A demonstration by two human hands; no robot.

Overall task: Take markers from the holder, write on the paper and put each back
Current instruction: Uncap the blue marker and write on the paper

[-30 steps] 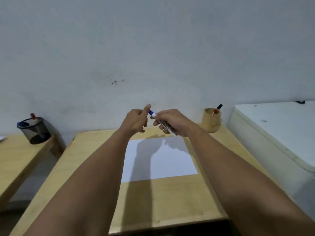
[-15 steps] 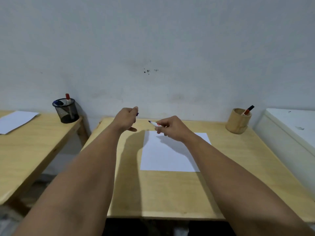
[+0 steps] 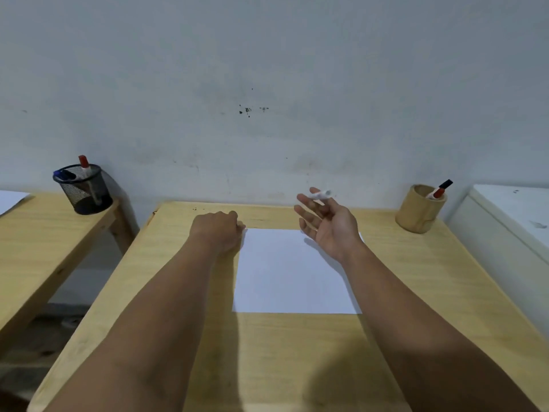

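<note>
A blank white paper [image 3: 291, 281] lies on the wooden table [image 3: 267, 352]. My left hand [image 3: 218, 233] is a closed fist resting at the paper's top left corner; the blue marker cap it pulled off is hidden inside. My right hand [image 3: 329, 230] hovers palm up over the paper's top right, fingers spread. A blurred white marker [image 3: 320, 194] is caught between its fingertips. A bamboo holder [image 3: 419, 214] stands at the table's back right with a red-and-black marker [image 3: 438, 191] in it.
A black mesh holder [image 3: 84, 190] with a red and a blue marker stands on a second table [image 3: 35, 233] to the left, beside another sheet [image 3: 9, 199]. A white cabinet [image 3: 511, 221] borders the table on the right. A wall rises right behind.
The hands pulled apart, the cap going with my left one. My left hand dropped to the paper's corner. My right hand turned palm up with the marker.
</note>
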